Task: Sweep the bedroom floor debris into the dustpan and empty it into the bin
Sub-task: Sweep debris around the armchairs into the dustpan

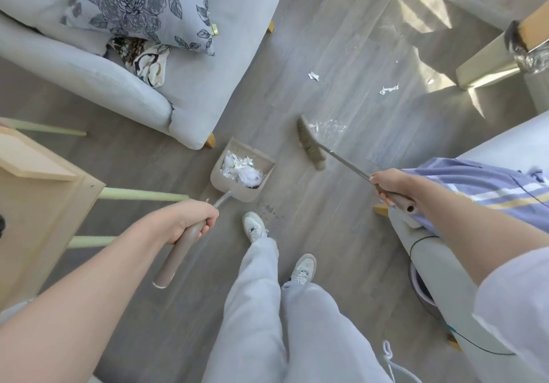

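The left hand (pixel 190 219) grips the dustpan (pixel 242 171) handle; the pan sits mid-floor holding crumpled paper. The right hand (pixel 389 185) grips the broom (pixel 310 142) handle, its head right of the pan. Scraps (pixel 313 76) farther off look light and flighty, so gentle strokes seem wise.

**What the person wears**

Both forearms are bare down to the left hand (pixel 190 222) and the right hand (pixel 389 185). No ring, watch or bracelet shows on either wrist. A loose white sleeve (pixel 511 302) covers the right upper arm and ends near the elbow. The trousers (pixel 267 323) are pale grey, wide in the leg and softly creased, and they fall over the tops of the shoes. A white drawstring (pixel 387 353) hangs by the right hip. The sneakers (pixel 303 269) are white and low, with white laces, a darker mark on the side and a pale sole edge.
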The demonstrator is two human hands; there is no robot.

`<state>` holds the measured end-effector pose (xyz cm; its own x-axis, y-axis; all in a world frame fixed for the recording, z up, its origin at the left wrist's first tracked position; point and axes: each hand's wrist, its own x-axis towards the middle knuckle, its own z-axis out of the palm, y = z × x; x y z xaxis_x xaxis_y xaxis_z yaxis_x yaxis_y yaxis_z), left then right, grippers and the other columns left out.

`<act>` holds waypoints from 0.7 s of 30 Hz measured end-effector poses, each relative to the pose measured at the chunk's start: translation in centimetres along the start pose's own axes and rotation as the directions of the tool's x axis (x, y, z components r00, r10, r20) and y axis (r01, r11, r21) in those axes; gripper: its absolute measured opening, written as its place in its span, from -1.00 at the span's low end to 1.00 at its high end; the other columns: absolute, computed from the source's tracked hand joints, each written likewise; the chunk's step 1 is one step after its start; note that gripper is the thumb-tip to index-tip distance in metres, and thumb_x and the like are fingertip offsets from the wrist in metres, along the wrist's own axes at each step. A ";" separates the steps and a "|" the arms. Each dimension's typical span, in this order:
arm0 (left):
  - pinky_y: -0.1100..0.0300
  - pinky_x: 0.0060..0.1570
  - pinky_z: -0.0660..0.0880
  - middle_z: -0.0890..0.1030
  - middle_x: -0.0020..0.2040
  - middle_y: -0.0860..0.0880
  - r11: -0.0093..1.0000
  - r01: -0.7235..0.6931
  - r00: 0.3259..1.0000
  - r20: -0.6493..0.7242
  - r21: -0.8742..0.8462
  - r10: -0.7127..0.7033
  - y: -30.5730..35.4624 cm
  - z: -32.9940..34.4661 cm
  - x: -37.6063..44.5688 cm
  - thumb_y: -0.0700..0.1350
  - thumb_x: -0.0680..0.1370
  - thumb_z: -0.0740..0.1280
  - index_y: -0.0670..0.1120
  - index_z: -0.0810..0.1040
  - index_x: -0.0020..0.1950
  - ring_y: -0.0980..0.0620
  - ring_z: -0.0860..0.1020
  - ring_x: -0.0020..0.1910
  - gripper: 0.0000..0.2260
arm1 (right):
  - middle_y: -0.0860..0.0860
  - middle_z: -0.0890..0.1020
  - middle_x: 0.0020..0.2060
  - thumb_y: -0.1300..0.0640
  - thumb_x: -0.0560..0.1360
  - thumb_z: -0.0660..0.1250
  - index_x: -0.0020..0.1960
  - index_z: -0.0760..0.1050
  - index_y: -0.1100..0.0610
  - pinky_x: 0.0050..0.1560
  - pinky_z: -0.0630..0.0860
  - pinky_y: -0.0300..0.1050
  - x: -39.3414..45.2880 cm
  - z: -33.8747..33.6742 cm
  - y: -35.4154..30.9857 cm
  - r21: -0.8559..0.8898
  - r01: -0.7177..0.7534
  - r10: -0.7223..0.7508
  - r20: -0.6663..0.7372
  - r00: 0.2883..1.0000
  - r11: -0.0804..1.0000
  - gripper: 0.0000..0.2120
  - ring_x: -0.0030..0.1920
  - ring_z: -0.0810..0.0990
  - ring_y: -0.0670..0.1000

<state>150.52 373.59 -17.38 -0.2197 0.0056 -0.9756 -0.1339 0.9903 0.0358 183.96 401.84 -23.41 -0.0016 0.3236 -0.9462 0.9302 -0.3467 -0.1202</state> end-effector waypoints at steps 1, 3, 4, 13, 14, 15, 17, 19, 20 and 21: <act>0.36 -0.57 0.33 0.44 -0.39 -0.02 1.000 -0.006 1.000 0.014 0.013 0.006 0.9 0.0 0.2 -0.27 0.40 0.25 -0.10 0.42 -0.20 0.12 0.39 -0.58 -0.91 | 0.07 0.41 -0.56 0.05 0.64 0.12 -0.23 0.37 0.23 -0.54 0.31 -0.26 -0.2 -0.6 -0.6 0.039 -0.025 0.025 0.006 1.000 0.999 -0.66 -0.63 0.32 0.02; 0.35 -0.57 0.33 0.43 -0.42 -0.04 0.998 -0.029 0.999 0.031 0.060 0.028 3.3 -0.4 0.8 -0.29 0.40 0.25 -0.12 0.43 -0.25 0.12 0.39 -0.59 -0.92 | 0.05 0.38 -0.55 0.02 0.63 0.14 -0.26 0.36 0.19 -0.50 0.28 -0.26 -0.5 -1.9 -1.1 0.126 -0.046 0.046 0.002 0.999 0.991 -0.65 -0.57 0.31 0.02; 0.35 -0.55 0.33 0.42 -0.44 -0.04 0.994 -0.039 0.999 0.042 0.104 0.035 4.9 -0.7 0.9 -0.29 0.40 0.24 -0.13 0.43 -0.28 0.11 0.38 -0.58 -0.91 | 0.05 0.39 -0.51 0.01 0.61 0.16 -0.25 0.37 0.17 -0.46 0.26 -0.22 -0.5 -2.8 -1.0 0.164 -0.034 0.036 -0.005 0.999 0.986 -0.67 -0.53 0.31 0.02; 0.27 -0.40 0.36 0.48 -0.36 -0.10 0.896 -0.175 0.975 0.200 0.409 0.100 18.6 0.4 1.4 -0.28 0.37 0.19 -0.15 0.48 -0.05 0.00 0.39 -0.45 -0.81 | 0.09 0.34 -0.42 0.23 0.56 0.10 -0.18 0.33 0.14 -0.50 0.26 -0.17 -2.3 -9.3 -0.3 0.194 0.124 -0.093 -0.163 0.982 0.973 -0.85 -0.49 0.29 0.02; 0.28 -0.42 0.37 0.49 -0.35 -0.11 0.880 -0.175 0.974 0.207 0.441 0.090 20.0 0.8 1.6 -0.26 0.38 0.19 -0.15 0.46 -0.02 0.00 0.41 -0.45 -0.80 | 0.09 0.35 -0.42 0.25 0.55 0.11 -0.19 0.32 0.14 -0.49 0.28 -0.17 -1.7 -9.8 -0.7 0.171 0.124 -0.090 -0.197 0.976 0.977 -0.85 -0.48 0.30 0.03; 0.29 -0.44 0.37 0.50 -0.34 -0.12 0.867 -0.175 0.973 0.214 0.467 0.082 21.5 1.2 1.8 -0.25 0.39 0.18 -0.15 0.44 0.01 0.00 0.42 -0.47 -0.79 | 0.10 0.37 -0.42 0.25 0.54 0.12 -0.19 0.33 0.15 -0.47 0.30 -0.17 -0.8 -10.3 -1.1 0.148 0.113 -0.076 -0.237 0.968 0.982 -0.86 -0.47 0.32 0.05; 0.29 -0.43 0.40 0.52 -0.30 -0.14 0.837 -0.173 0.976 0.203 0.519 0.076 24.3 2.3 2.5 -0.23 0.40 0.18 -0.15 0.40 0.02 -0.01 0.45 -0.46 -0.79 | 0.13 0.44 -0.41 0.26 0.54 0.12 -0.19 0.37 0.18 -0.43 0.36 -0.17 1.6 -11.7 -2.3 0.077 0.076 -0.050 -0.289 0.956 0.994 -0.86 -0.47 0.40 0.07; 0.23 -0.29 0.41 0.51 -0.27 -0.15 0.797 -0.178 0.980 0.175 0.577 0.092 26.1 3.0 2.9 -0.24 0.36 0.18 -0.17 0.42 -0.06 -0.06 0.45 -0.37 -0.82 | 0.18 0.53 -0.39 0.28 0.54 0.08 -0.14 0.42 0.22 -0.43 0.42 -0.17 4.0 -12.4 -3.8 0.027 0.047 -0.037 -0.283 0.958 0.999 -0.83 -0.49 0.47 0.09; 0.20 -0.26 0.40 0.50 -0.29 -0.15 0.782 -0.177 0.982 0.162 0.598 0.098 26.9 3.3 3.2 -0.25 0.35 0.18 -0.20 0.43 -0.09 -0.08 0.43 -0.35 -0.84 | 0.20 0.56 -0.38 0.30 0.53 0.07 -0.12 0.45 0.24 -0.42 0.44 -0.16 5.0 -12.4 -4.7 -0.005 0.041 -0.041 -0.254 0.966 0.999 -0.81 -0.47 0.50 0.10; 0.20 -0.27 0.39 0.48 -0.33 -0.15 0.769 -0.176 0.983 0.150 0.614 0.105 27.8 3.7 3.3 -0.27 0.36 0.18 -0.22 0.44 -0.12 -0.07 0.42 -0.37 -0.87 | 0.23 0.60 -0.35 0.33 0.51 0.07 -0.10 0.49 0.27 -0.39 0.45 -0.14 5.8 -12.2 -5.5 -0.047 0.034 -0.043 -0.211 0.977 0.998 -0.79 -0.44 0.52 0.12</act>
<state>149.67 401.61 -20.40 -0.0853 0.1303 -0.9878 0.5294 0.8458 0.0658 183.34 416.37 -24.52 0.0356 0.5167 -0.8554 0.9458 -0.2939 -0.1382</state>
